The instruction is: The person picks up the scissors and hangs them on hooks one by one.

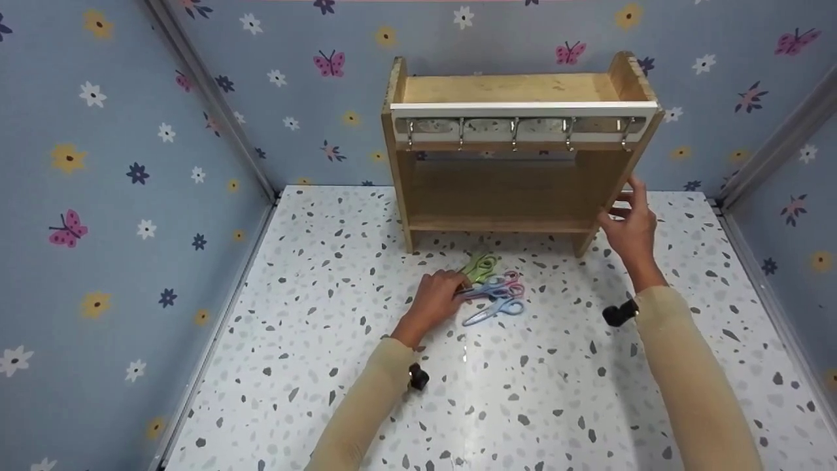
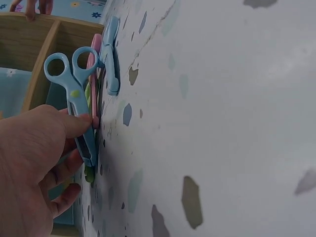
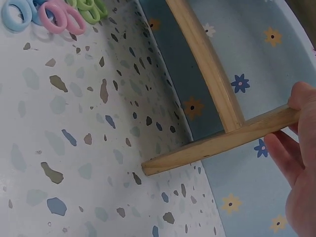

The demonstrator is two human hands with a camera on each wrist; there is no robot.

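Note:
My left hand pinches a pair of light blue scissors by the blades, thumb on top, handle loops pointing away from the palm. Close by on the speckled surface lie a second blue pair of scissors, a pair with pink handles and a green pair, partly overlapping. With thumb and fingers on either side, my right hand grips the right side panel of a wooden shelf rack. That rack stands upright behind the scissors.
Across the rack's upper front runs a white rail with several metal hooks. Blue panels with flowers and butterflies enclose the surface at the back and both sides. A black wrist camera sits on the left forearm.

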